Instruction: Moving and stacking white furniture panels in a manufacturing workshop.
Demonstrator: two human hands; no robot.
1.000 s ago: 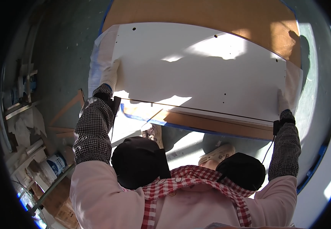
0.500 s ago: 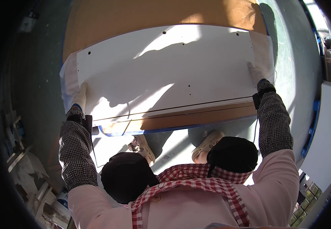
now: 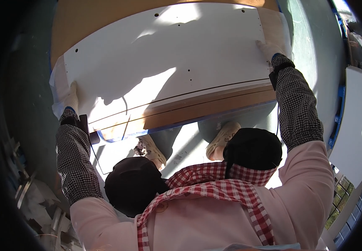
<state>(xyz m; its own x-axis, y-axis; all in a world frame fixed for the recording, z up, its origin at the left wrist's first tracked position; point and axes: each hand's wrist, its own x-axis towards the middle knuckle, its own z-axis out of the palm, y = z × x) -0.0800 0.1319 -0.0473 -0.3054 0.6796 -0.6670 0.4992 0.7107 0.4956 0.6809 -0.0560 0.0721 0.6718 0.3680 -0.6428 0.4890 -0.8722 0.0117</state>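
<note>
A wide white panel [image 3: 214, 50] with several small dark holes and a long groove along its near edge lies in front of me. My left hand [image 3: 71, 98], in a pale glove, grips the panel's left end with the thumb on top; its other fingers are mostly hidden. Gripping the right end the same way is my right hand [image 3: 268, 50], also gloved, thumb over the face. A thin whitish packing sheet [image 3: 274, 30] sticks out past both ends of the panel. Beneath lies a brown board [image 3: 93, 25], showing at the far side and along the near edge.
My shoes [image 3: 151, 149] stand on the floor just short of the stack. Another white panel [image 3: 354, 125] leans or lies at the right, beside something blue. Scraps and offcuts [image 3: 43, 205] are heaped at the lower left. Sunlight and shadow streak the panel.
The panel, brown board and both hands sit higher and slightly further left in the picture, and look a little tilted; the surroundings have shifted too. Both hands keep their grip on the panel's ends.
</note>
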